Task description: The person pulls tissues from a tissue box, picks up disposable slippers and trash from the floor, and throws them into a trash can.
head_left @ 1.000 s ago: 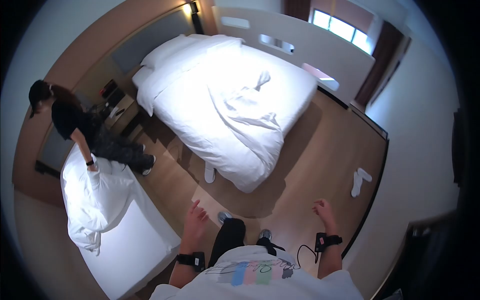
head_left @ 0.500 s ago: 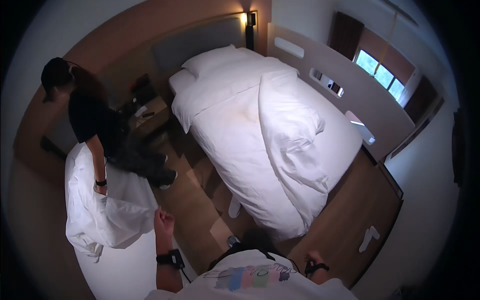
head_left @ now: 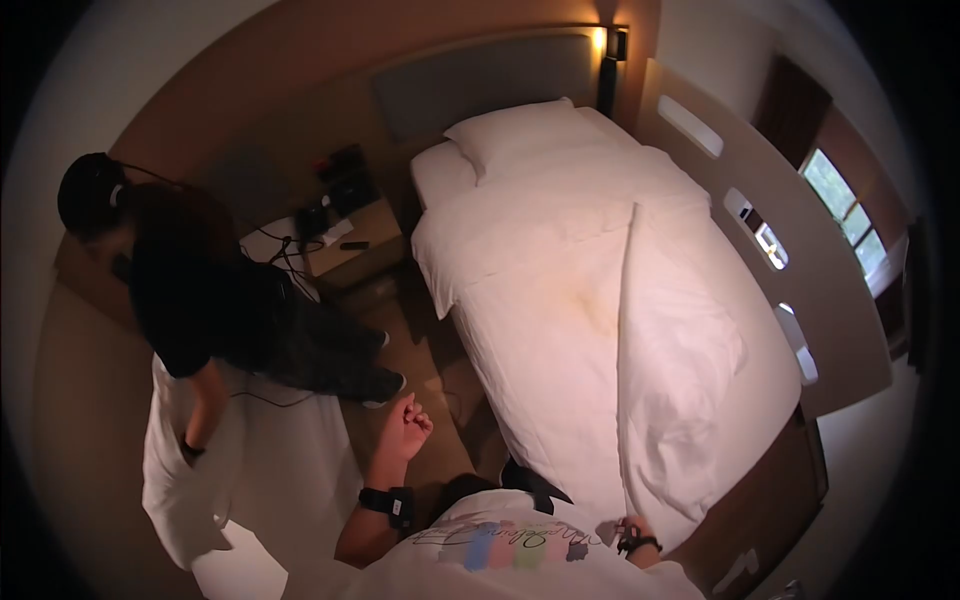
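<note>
My left hand [head_left: 405,428] is raised above the floor between the two beds, fingers curled in with nothing in them. Low in the view, at my right side, my right hand [head_left: 632,528] is nearest the foot of the large bed; its fingers are too dark and small to read. Over that bed lies a white duvet [head_left: 540,310], its right part folded back and rumpled, with a faint brownish patch near the fold. White pillows [head_left: 525,135] rest at the head end.
A person in dark clothes [head_left: 190,270] bends over the second bed [head_left: 300,440] at left, a hand in its white bedding. Between the beds stands a nightstand [head_left: 375,245] with cables and small objects. A panel with cutouts [head_left: 745,180] borders the large bed's right side.
My view has swung left and moved closer to the large bed. My left hand has moved away from the second bed's edge. The other person has shifted the white bedding there.
</note>
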`<state>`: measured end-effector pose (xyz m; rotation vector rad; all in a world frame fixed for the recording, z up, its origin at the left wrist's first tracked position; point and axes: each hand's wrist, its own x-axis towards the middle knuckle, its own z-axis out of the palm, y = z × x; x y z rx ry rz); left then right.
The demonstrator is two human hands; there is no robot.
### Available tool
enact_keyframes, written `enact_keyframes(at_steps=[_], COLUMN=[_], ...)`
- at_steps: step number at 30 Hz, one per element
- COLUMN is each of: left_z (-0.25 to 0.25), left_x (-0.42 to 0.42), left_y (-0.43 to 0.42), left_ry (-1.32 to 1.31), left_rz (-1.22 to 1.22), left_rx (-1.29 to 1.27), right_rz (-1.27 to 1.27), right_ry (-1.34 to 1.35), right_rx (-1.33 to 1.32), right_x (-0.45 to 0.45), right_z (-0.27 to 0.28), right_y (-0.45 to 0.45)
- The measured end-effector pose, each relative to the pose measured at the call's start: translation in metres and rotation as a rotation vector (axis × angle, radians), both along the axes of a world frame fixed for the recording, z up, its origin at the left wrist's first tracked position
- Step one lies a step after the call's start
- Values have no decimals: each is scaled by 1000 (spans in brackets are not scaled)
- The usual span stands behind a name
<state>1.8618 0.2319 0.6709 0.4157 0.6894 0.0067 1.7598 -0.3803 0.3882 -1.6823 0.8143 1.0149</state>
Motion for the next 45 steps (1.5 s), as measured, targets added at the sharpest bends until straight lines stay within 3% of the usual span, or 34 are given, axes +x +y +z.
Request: enact_keyframes(at_steps=[1,3,4,5,6,10,14,17,19,20,23,26,29,35,37,38,40,43,45], left_z=[3,8,7,7,8,-21,-42,-40,-36,-36,-29,-29,-35,-58,-77,-82,-86,-90,-114], left_x=[18,42,48,55,65,94,155,226,279,306,378,447,498,582,595,604,620,644,650], left_y=[12,35,45,58,72,144,221,270,300,317,362,406,432,475,488,494,503,529,556], left_ry=[14,-8,8,22,30,107,43,30,25,14,-23,-78,-74,103,104,115,139,272,173], left_rz=[16,79,95,120,141,206,183,178,176,149,117,91,101,293,308,310,323,340,193], left_rx=[-4,37,31,21,15,-77,-159,-197,-197,-198,-197,-209,-222,-162,-167,-146,-136,-71,47], right_rz=[16,963,348,173,31,129,393,725,987,951,690,615,622,429,512,304,97,-203,-186], right_ry=[14,-708,-508,-519,-557,-807,-866,-701,-403,-228,-222,-269,-255,-442,-526,-461,-351,-182,-141], right_rx=[-4,-333,-273,-194,68,144,77,53,-41,-51,-79,-276,-301,80,127,387,693,993,989], right_x=[52,170,224,273,320,448,495,506,514,516,517,526,553,706,772,801,860,914,940], right_z=[2,2,15,73,38,161,207,181,165,164,166,150,133,83,89,84,158,198,200], right_y=[12,30,61,109,109,266,398,448,464,467,470,462,466,558,615,636,717,803,845])
